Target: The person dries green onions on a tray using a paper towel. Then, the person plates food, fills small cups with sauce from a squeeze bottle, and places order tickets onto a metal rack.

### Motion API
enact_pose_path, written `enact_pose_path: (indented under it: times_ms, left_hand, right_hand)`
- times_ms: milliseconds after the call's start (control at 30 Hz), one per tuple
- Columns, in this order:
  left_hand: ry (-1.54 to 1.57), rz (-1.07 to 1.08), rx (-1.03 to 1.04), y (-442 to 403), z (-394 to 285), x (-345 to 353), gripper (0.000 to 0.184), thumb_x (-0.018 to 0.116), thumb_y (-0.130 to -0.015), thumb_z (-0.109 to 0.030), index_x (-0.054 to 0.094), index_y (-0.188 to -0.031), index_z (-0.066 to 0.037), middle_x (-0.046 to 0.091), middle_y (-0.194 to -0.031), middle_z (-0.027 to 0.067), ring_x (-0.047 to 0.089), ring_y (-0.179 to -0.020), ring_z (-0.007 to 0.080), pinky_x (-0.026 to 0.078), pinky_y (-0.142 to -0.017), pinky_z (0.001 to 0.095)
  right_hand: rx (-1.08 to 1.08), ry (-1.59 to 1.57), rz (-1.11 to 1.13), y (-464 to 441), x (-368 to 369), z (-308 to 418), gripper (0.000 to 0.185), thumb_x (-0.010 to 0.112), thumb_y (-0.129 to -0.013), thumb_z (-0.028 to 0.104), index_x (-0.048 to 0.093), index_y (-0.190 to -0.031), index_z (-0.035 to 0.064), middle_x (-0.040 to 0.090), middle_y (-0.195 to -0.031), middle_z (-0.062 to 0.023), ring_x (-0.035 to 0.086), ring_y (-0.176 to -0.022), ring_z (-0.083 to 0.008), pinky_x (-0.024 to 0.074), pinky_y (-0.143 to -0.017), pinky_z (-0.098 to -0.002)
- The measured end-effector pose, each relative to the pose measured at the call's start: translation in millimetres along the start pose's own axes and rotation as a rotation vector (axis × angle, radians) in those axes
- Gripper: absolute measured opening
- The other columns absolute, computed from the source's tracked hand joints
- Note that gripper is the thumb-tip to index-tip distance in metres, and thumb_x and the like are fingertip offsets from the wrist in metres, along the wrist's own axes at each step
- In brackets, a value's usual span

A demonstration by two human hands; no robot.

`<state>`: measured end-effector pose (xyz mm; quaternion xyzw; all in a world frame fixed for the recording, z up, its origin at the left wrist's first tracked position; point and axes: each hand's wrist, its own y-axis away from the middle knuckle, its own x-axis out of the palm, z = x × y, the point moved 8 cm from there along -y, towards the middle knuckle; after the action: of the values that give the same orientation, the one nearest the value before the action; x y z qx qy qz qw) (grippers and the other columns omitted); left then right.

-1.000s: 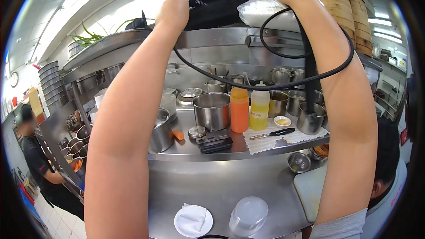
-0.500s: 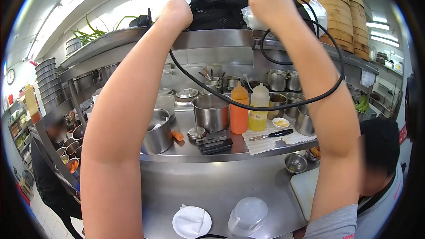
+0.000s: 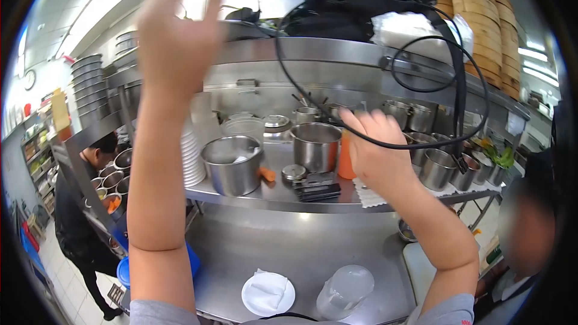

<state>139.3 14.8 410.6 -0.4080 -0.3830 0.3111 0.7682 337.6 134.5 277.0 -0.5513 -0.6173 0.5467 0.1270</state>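
Note:
My left hand (image 3: 183, 30) is raised at the upper left, blurred, its fingers apart with nothing seen in them. Lower and right of centre, my right hand (image 3: 376, 147) is in front of the orange squeeze bottle (image 3: 346, 159) and just below the black cable (image 3: 295, 81); its fingers are partly smeared and whether they hold anything is hidden. The cable loops down from the upper shelf, where a black mesh bag (image 3: 337, 9) lies beside a clear plastic bag (image 3: 415, 33). A black strap (image 3: 459, 84) hangs over the shelf edge.
Steel pots (image 3: 232, 165) and a black clip-like object (image 3: 317, 189) stand on the middle shelf (image 3: 271, 206). Below are a white plate (image 3: 291, 295), a plastic container (image 3: 346, 292) and a cutting board (image 3: 419, 265). Bamboo steamers (image 3: 475, 24) rise at right. People stand at left (image 3: 78, 216) and right (image 3: 527, 229).
Both hands have left the black bag. My left hand moved left and up; my right hand came down in front of the middle shelf. The view has shifted left.

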Motion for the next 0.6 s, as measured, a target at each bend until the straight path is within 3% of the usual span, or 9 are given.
enact_pose_path:
  times_ms: [67, 133, 233, 267, 300, 333, 467, 533, 600]
  left_hand:
    - [0.005, -0.073, -0.258, 10, 73, -49, 0.027, 0.064, -0.087, -0.030, 0.067, -0.097, -0.005, 0.068, -0.083, 0.0084, 0.062, -0.076, 0.0227, 0.047, -0.076, 0.0283]
    - [-0.201, 0.125, -0.471, 26, 125, -65, 0.029, 0.063, -0.089, -0.032, 0.067, -0.094, -0.004, 0.066, -0.084, 0.0094, 0.060, -0.075, 0.0231, 0.047, -0.076, 0.0301]
    - [-0.155, 0.278, -0.542, 64, 177, -54, 0.036, 0.067, -0.085, -0.037, 0.065, -0.094, -0.003, 0.065, -0.088, 0.0115, 0.059, -0.081, 0.0259, 0.046, -0.077, 0.0330]
    - [-0.249, 0.356, -0.299, 62, 165, -48, 0.037, 0.069, -0.083, -0.037, 0.062, -0.094, -0.002, 0.063, -0.089, 0.0125, 0.058, -0.083, 0.0283, 0.045, -0.077, 0.0349]
    - [-0.339, 0.431, -0.053, 62, 151, -43, 0.039, 0.071, -0.081, -0.037, 0.060, -0.093, -0.002, 0.062, -0.091, 0.0136, 0.058, -0.086, 0.0306, 0.045, -0.078, 0.0368]
    - [-0.343, 0.432, -0.053, 59, 155, -45, 0.039, 0.071, -0.081, -0.037, 0.060, -0.093, -0.002, 0.062, -0.091, 0.0136, 0.058, -0.086, 0.0306, 0.045, -0.078, 0.0368]
    - [-0.292, 0.477, -0.050, 43, 160, -53, 0.034, 0.074, -0.077, -0.026, 0.054, -0.090, -0.001, 0.059, -0.090, 0.0130, 0.055, -0.089, 0.0333, 0.044, -0.077, 0.0403]
    - [-0.339, 0.533, 0.018, 36, 158, -58, 0.035, 0.074, -0.075, -0.022, 0.051, -0.092, -0.002, 0.057, -0.090, 0.0121, 0.054, -0.090, 0.0331, 0.044, -0.077, 0.0411]
    - [-0.343, 0.577, 0.023, 31, 161, -67, 0.034, 0.074, -0.075, -0.019, 0.049, -0.092, -0.002, 0.055, -0.090, 0.0121, 0.054, -0.091, 0.0336, 0.043, -0.077, 0.0420]
  right_hand:
    - [0.094, 0.046, 0.285, 27, 30, 11, 0.016, 0.055, -0.076, 0.007, 0.057, -0.092, 0.0023, 0.064, -0.085, -0.0130, 0.065, -0.079, -0.0273, 0.0521, -0.065, -0.0383]
    - [-0.070, -0.103, 0.429, 39, 29, 49, 0.007, 0.057, -0.078, 0.010, 0.056, -0.083, 0.0044, 0.064, -0.076, -0.0133, 0.066, -0.066, -0.0273, 0.0516, -0.056, -0.0380]
    - [-0.052, -0.478, 0.410, 12, 4, 90, 0.021, 0.061, -0.083, 0.020, 0.061, -0.092, 0.0011, 0.065, -0.071, -0.0154, 0.066, -0.068, -0.0315, 0.0519, -0.063, -0.0420]
    - [-0.014, -0.685, 0.389, -2, 0, 97, 0.025, 0.062, -0.084, 0.023, 0.062, -0.096, 0.0001, 0.065, -0.072, -0.0169, 0.066, -0.071, -0.0332, 0.0517, -0.065, -0.0435]
    - [0.048, -0.822, 0.328, -22, -1, 98, 0.028, 0.062, -0.085, 0.024, 0.062, -0.101, 0.0008, 0.065, -0.072, -0.0177, 0.066, -0.072, -0.0357, 0.0513, -0.066, -0.0446]
    - [0.111, -0.957, 0.264, -45, 0, 94, 0.031, 0.062, -0.086, 0.025, 0.061, -0.106, 0.0015, 0.065, -0.072, -0.0186, 0.065, -0.073, -0.0382, 0.0509, -0.068, -0.0456]
    - [-0.038, -0.550, -0.549, -132, -36, 65, 0.037, 0.058, -0.081, 0.010, 0.058, -0.117, 0.0035, 0.059, -0.114, -0.0250, 0.062, -0.097, -0.0356, 0.0502, -0.082, -0.0427]
    - [-0.132, -0.383, -0.658, -172, -38, 57, 0.038, 0.052, -0.080, 0.005, 0.059, -0.118, 0.0048, 0.050, -0.128, -0.0244, 0.058, -0.106, -0.0337, 0.0489, -0.086, -0.0427]
    - [-0.131, -0.286, -0.636, -207, -20, 47, 0.035, 0.050, -0.080, 0.004, 0.061, -0.113, 0.0051, 0.055, -0.120, -0.0226, 0.060, -0.103, -0.0341, 0.0493, -0.084, -0.0433]
